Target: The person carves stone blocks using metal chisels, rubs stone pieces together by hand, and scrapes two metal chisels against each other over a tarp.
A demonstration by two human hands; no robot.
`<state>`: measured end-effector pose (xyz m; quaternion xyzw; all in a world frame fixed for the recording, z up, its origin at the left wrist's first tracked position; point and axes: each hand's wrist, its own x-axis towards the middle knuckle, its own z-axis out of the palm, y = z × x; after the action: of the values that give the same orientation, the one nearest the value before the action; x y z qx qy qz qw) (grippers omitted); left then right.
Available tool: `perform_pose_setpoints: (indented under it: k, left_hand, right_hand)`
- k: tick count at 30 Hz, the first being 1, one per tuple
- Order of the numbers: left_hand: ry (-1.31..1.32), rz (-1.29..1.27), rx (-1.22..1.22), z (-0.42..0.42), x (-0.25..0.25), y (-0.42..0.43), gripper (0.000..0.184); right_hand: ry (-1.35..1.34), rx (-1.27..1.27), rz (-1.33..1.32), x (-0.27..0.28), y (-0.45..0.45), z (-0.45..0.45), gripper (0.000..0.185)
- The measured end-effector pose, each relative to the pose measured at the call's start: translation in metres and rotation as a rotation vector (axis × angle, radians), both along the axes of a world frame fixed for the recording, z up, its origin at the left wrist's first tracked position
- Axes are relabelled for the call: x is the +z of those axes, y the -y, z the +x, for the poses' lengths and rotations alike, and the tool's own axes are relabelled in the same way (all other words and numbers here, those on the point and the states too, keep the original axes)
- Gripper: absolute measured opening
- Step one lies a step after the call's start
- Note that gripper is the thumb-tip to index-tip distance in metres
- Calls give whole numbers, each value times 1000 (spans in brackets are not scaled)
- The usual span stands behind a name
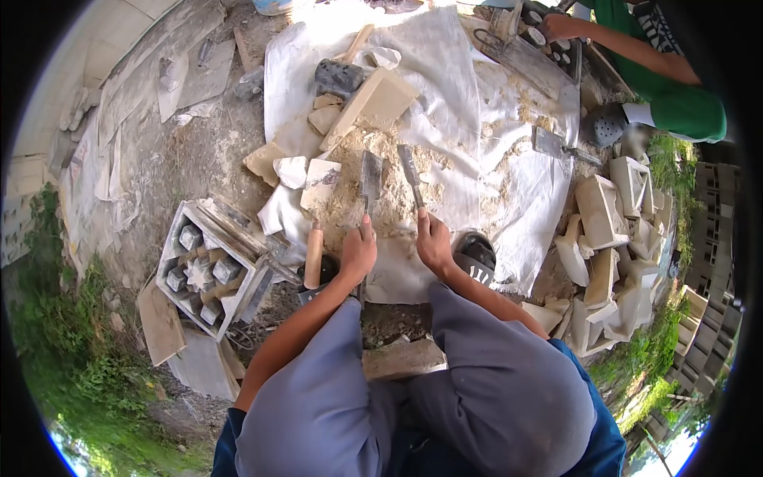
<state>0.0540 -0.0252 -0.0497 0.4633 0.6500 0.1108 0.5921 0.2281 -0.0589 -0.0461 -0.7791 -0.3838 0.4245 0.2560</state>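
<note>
On the white sheet (505,238) between the person's feet, a heap of crumbly tan material (350,171) is spread, and two flat metal tools are held over it. The left hand (359,248) is closed around the lower end of a broad-bladed tool (371,179), while the right hand (434,238) grips a narrower blade (409,167); the hands are apart, and both blades point away from the body. Just beyond the heap lies a tilted pale rectangular block (381,103), with a dark-headed mallet (340,77) just beside it and broken pale chunks (292,172) nearer the left hand. An upright wooden handle (315,254) stands left of the left wrist. Farther left rests a frame-like mould (226,274) with dark faceted blocks inside. A trowel-like tool (548,143) lies at the sheet's right side, near stacked pale castings (600,215). At upper right, a co-worker's hand (563,28) reaches among dark objects.
</note>
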Motion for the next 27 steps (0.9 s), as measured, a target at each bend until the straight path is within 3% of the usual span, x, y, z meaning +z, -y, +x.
perform_pose_setpoints:
  k: [1, 3, 6, 8, 12, 16, 17, 19, 22, 24, 27]
  left_hand:
    - [6, 2, 9, 4, 1, 2, 69]
    - [-83, 261, 13, 7, 1, 9, 68]
    - [-268, 224, -163, 2, -3, -6, 67]
    - [-255, 232, -92, 12, 3, -3, 66]
    - [-357, 211, -102, 25, 16, -6, 64]
    - [-372, 175, -182, 27, 16, -5, 61]
    - [-309, 253, -113, 30, 18, -1, 60]
    - [-244, 338, -68, 33, 18, -2, 59]
    - [-347, 231, -190, 34, 14, -4, 58]
    - [-264, 326, -81, 41, 14, 0, 57]
    - [-260, 321, -99, 44, 16, -1, 57]
  right_hand:
    - [30, -12, 45, 0, -1, 0, 62]
    - [6, 2, -11, 3, -5, 8, 61]
    - [-59, -17, -64, 2, 0, 7, 61]
    - [-35, -70, 63, 8, 1, 3, 60]
    - [10, 34, -39, 3, -3, 12, 58]
    - [-28, -92, 70, 9, 9, 1, 60]
    - [-6, -32, -45, -5, 7, 7, 59]
    - [-3, -6, -29, -3, 6, 12, 59]
    - [11, -6, 28, 1, 8, 6, 58]
    - [-21, -58, 108, 0, 6, 2, 56]
    - [-53, -11, -28, 1, -3, 12, 56]
